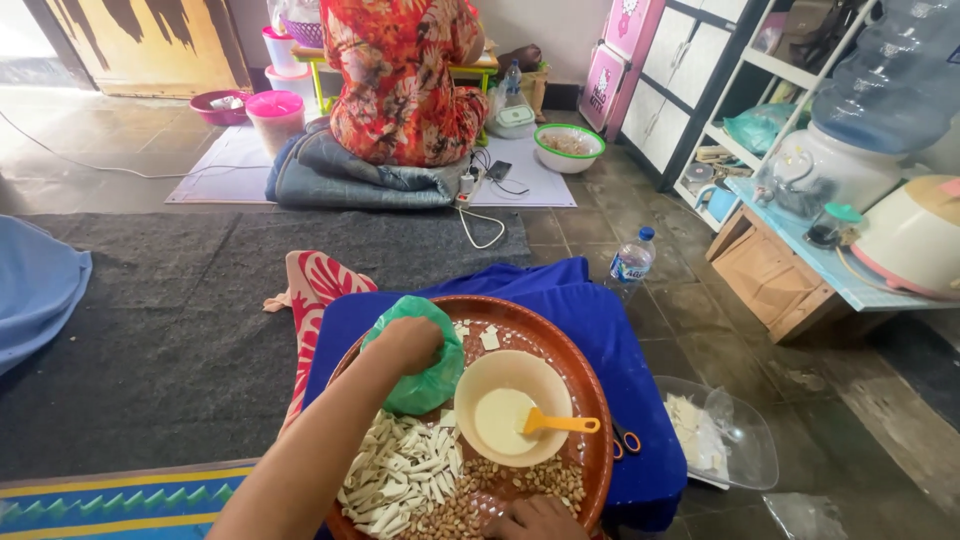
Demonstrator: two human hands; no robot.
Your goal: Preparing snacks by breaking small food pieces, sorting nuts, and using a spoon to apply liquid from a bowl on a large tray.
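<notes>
Crinkly green plastic bag (425, 375) gripped by left hand (410, 343); right hand (535, 518) rests flat on peanuts (520, 480).

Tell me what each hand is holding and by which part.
The left hand grips the green plastic bag at its bunched top. The right hand rests on the peanuts on the round tray; whether it holds any cannot be told.

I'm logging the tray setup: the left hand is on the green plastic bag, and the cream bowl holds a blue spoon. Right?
Not quite. The head view shows the left hand on the green plastic bag, but the spoon in the cream bowl is orange, not blue.
</notes>
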